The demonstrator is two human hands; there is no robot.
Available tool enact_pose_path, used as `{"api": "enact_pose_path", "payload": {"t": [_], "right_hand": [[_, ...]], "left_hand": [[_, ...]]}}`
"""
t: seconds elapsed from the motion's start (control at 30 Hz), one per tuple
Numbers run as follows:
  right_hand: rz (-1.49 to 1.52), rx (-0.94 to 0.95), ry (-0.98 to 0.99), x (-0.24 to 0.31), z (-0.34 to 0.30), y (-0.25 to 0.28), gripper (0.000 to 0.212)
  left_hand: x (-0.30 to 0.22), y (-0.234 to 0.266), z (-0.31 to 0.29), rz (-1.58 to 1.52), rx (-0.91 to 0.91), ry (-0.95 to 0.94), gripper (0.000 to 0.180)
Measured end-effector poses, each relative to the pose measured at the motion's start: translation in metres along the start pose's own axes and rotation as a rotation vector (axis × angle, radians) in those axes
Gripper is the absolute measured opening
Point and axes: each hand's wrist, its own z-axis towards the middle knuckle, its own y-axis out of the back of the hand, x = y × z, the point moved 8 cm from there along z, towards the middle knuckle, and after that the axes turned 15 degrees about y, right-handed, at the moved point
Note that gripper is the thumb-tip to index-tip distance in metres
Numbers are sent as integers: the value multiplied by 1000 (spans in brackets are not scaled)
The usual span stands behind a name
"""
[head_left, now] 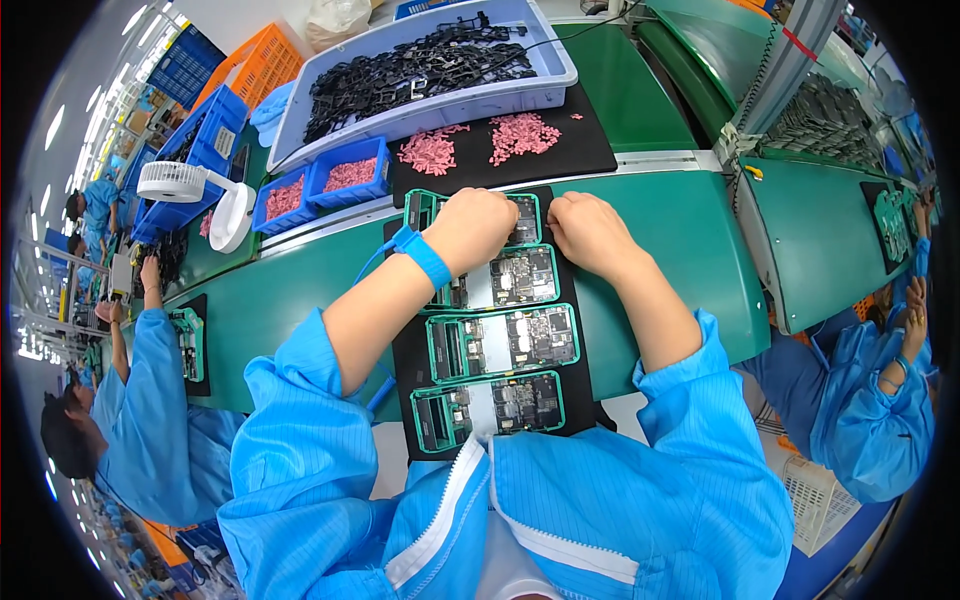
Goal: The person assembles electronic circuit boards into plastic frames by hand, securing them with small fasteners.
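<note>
Four is too many to count, so several green-framed phone housings with exposed circuit boards lie in a column on a black mat [408, 345]. Over the farthest housing [525, 217] is my left hand [474, 230], fingers closed at its board. My right hand [590, 233] has its fingers curled in at that housing's right edge. Whatever either hand pinches is hidden. Nearer me are the second housing [525, 276], the third [541, 336] and the nearest [530, 403], each with a pale strip across its middle. A blue strap [426, 259] circles my left wrist.
Beyond the housings, pink pieces lie in two piles [523, 137] and in small blue bins [349, 175]. A large tub [548, 95] of black parts stands behind. A white fan [232, 215] is at left on the green bench [660, 215]. Co-workers sit on both sides.
</note>
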Motion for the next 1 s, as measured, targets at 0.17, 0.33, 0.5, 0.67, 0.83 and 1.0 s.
{"api": "enact_pose_path", "payload": {"t": [0.17,0.33,0.5,0.67,0.83,1.0], "right_hand": [[-9,10,10,1,2,1,3],[27,54,-23,0,1,2,6],[32,46,-40,-3,1,1,7],[113,-2,-2,11,2,18,7],[287,48,233,62,-7,15,5],[196,115,303,79,-10,6,5]], "left_hand": [[0,-2,2,5,20,-62,7],[12,8,-10,-184,-1,-109,15],[11,9,-23,-143,-2,-203,26],[11,8,-29,-128,-48,-219,34],[18,1,-25,-153,-12,-125,18],[18,4,-26,-158,-40,-141,20]]}}
